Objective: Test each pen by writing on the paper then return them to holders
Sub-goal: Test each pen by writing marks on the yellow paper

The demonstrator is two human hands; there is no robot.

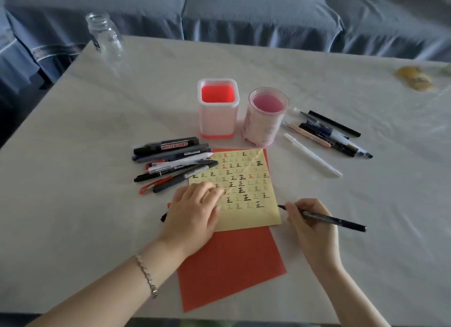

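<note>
Slim black pen: pinched by fingers of your right hand, axis left-right, tip at yellow square paper right edge; left hand flat on it

Bare forearms; beaded silver bracelet (behind the left hand).

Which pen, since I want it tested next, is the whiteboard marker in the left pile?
The black whiteboard marker at the pile's far edge, nearest the square holder; it alone is thick with a red WHITEBOARD label.
</note>
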